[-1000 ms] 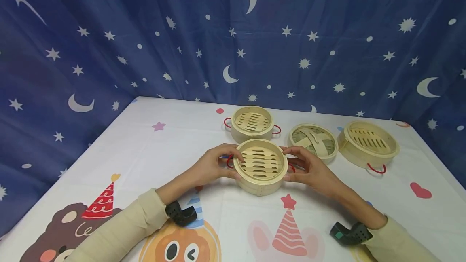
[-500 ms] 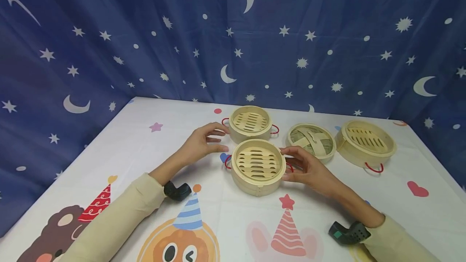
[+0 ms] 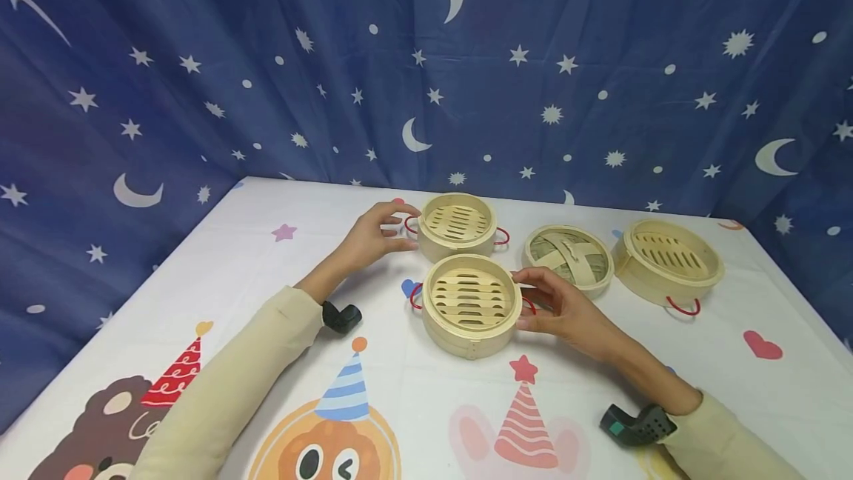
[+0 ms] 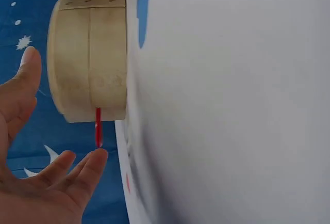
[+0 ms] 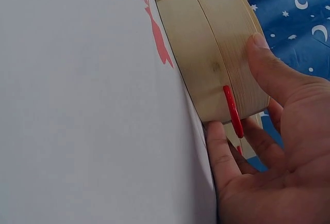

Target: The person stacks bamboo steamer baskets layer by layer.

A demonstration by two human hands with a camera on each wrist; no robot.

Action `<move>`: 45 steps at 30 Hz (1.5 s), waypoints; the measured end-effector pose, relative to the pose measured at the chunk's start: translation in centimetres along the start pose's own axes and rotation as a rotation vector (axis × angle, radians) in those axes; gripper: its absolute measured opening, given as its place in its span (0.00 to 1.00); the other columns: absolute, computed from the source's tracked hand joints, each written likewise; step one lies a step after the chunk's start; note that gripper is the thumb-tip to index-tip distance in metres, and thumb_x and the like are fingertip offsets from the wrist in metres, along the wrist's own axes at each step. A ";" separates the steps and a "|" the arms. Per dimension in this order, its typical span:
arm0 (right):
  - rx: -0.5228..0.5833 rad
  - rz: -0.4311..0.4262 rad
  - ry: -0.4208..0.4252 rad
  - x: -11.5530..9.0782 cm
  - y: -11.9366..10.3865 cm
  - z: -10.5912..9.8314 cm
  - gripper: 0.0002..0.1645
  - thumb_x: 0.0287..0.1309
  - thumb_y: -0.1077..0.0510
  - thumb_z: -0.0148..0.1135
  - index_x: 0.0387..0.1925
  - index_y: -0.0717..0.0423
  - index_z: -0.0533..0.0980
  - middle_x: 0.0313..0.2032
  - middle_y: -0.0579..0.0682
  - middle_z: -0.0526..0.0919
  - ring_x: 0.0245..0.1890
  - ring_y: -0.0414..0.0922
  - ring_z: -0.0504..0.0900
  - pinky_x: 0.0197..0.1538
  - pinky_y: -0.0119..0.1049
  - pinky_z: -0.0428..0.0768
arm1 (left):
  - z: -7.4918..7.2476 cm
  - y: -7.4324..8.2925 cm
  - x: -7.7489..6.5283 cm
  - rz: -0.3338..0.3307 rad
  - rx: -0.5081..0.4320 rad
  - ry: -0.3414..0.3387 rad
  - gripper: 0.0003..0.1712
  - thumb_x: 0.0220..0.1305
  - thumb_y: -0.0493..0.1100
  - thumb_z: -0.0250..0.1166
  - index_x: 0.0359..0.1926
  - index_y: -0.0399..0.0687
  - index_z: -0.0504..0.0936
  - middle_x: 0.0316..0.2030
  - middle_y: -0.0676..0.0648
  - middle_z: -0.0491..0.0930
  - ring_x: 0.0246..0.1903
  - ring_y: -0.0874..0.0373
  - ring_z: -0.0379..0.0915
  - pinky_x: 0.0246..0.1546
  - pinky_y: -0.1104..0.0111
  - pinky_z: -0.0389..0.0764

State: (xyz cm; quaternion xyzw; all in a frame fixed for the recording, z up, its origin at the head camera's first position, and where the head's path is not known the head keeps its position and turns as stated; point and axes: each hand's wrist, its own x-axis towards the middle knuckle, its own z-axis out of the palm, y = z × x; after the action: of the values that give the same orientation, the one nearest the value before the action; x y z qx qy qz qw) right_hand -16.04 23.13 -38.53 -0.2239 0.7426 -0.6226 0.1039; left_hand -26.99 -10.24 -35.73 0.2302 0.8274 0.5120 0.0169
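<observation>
Two round bamboo steamer baskets with slatted floors and red handles stand one behind the other on the table. My right hand (image 3: 566, 311) holds the near steamer basket (image 3: 472, 347) at its right side. In the right wrist view its thumb presses the wall (image 5: 206, 53) by the rim, with fingers around the red handle (image 5: 233, 111). My left hand (image 3: 375, 239) is at the left of the far steamer basket (image 3: 453, 247), thumb and fingers spread. The left wrist view has that basket's wall (image 4: 93, 59) just beyond the fingertips, one finger right by the red handle (image 4: 98, 128).
To the right lies a woven bamboo lid (image 3: 583, 269), against a larger steamer basket (image 3: 643, 286) with a red handle. A white cartoon-print cloth (image 3: 320, 221) covers the table. Behind it hangs a blue curtain (image 3: 320, 65) with moons and stars.
My left hand has let go of the near steamer basket and moved back to the left side of the far one. My right hand has stayed on the near basket.
</observation>
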 end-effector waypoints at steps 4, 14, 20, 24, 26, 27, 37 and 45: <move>0.005 0.005 0.000 0.0 0.1 0.0 0.37 0.48 0.69 0.71 0.59 0.63 0.64 0.61 0.60 0.67 0.63 0.50 0.68 0.60 0.34 0.72 | 0.7 -0.3 0.5 0.033 0.023 0.001 0.28 0.51 0.37 0.75 0.55 0.47 0.79 0.59 0.44 0.67 0.59 0.42 0.65 0.59 0.54 0.71; 0.004 0.006 -0.002 0.1 0.2 -0.1 0.36 0.49 0.69 0.71 0.59 0.63 0.64 0.61 0.60 0.67 0.64 0.52 0.66 0.60 0.33 0.71 | 2.8 0.5 0.5 0.101 0.236 0.079 0.24 0.47 0.45 0.78 0.48 0.49 0.84 0.51 0.44 0.75 0.53 0.49 0.65 0.56 0.55 0.67; -0.010 -0.003 -0.005 0.1 0.2 -0.3 0.36 0.49 0.69 0.71 0.59 0.63 0.64 0.60 0.60 0.67 0.64 0.55 0.65 0.60 0.33 0.71 | 3.5 0.6 0.6 0.099 0.236 0.082 0.22 0.47 0.46 0.77 0.46 0.50 0.84 0.52 0.44 0.74 0.54 0.49 0.66 0.55 0.55 0.68; -0.010 -0.002 -0.006 0.1 0.2 -0.3 0.36 0.49 0.69 0.71 0.59 0.63 0.64 0.60 0.60 0.67 0.64 0.51 0.67 0.60 0.33 0.71 | 4.0 0.7 0.9 0.060 0.277 0.106 0.22 0.46 0.48 0.78 0.43 0.50 0.84 0.53 0.43 0.73 0.53 0.50 0.67 0.52 0.57 0.71; -0.005 -0.001 -0.006 0.1 0.1 -0.3 0.37 0.48 0.70 0.70 0.59 0.64 0.64 0.60 0.60 0.67 0.63 0.48 0.68 0.60 0.33 0.71 | 4.2 0.8 1.0 0.040 0.314 0.120 0.22 0.44 0.50 0.79 0.41 0.50 0.83 0.52 0.42 0.73 0.50 0.49 0.69 0.49 0.57 0.72; -0.004 0.000 -0.006 0.1 0.1 -0.3 0.37 0.48 0.70 0.71 0.59 0.64 0.64 0.60 0.60 0.68 0.63 0.47 0.68 0.60 0.33 0.71 | 4.3 0.9 1.0 0.035 0.333 0.126 0.23 0.44 0.51 0.79 0.40 0.50 0.83 0.52 0.42 0.74 0.48 0.49 0.70 0.47 0.57 0.73; 0.005 0.002 -0.002 0.2 0.2 -0.1 0.37 0.48 0.69 0.71 0.59 0.63 0.64 0.60 0.60 0.67 0.64 0.52 0.66 0.61 0.33 0.71 | 3.9 0.5 1.1 0.108 0.281 0.211 0.21 0.41 0.47 0.80 0.36 0.47 0.82 0.40 0.49 0.82 0.38 0.51 0.74 0.40 0.64 0.75; 0.002 0.002 0.000 0.1 0.4 -0.2 0.37 0.48 0.69 0.71 0.59 0.63 0.64 0.60 0.60 0.68 0.63 0.50 0.67 0.60 0.33 0.71 | 2.7 1.2 0.9 0.128 0.191 0.238 0.20 0.41 0.43 0.80 0.37 0.45 0.82 0.40 0.47 0.80 0.43 0.53 0.74 0.46 0.61 0.79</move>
State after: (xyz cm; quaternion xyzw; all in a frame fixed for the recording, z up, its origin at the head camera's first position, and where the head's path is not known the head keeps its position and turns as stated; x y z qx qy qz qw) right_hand -16.28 23.26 -38.84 -0.2230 0.7423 -0.6232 0.1046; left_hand -26.60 -7.20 -35.77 0.2207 0.8520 0.4548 -0.1360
